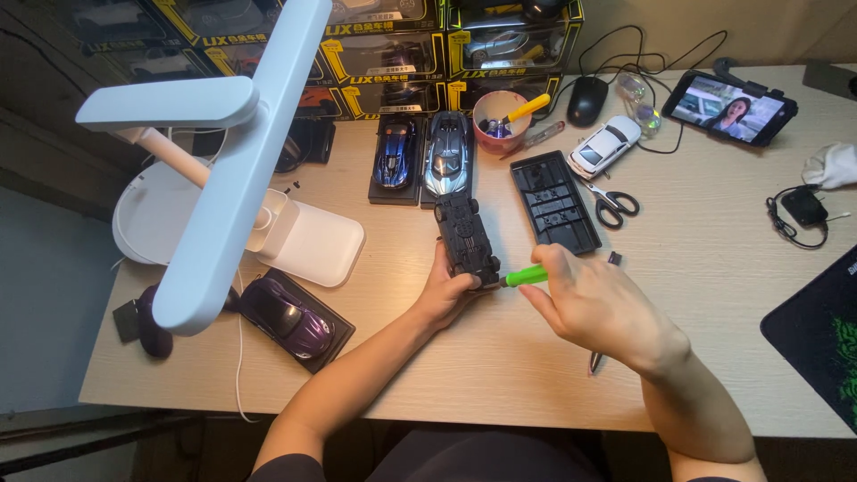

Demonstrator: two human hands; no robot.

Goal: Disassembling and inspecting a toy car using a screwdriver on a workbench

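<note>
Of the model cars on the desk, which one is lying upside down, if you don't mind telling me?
The black model car held by the left hand shows its underside; the purple, blue, silver-blue and white cars sit upright.

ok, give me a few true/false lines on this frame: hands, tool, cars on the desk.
1. The left hand holds a black model car turned underside up. True.
2. The right hand holds a red-handled screwdriver. False: the screwdriver handle is green, its tip at the car's near end.
3. A white model car sits near the black computer mouse. True.
4. The black-handled scissors lie left of the white desk lamp. False: they lie right of the black plastic base tray.
5. The purple model car is in the right hand. False: it rests on its black base, untouched.
</note>
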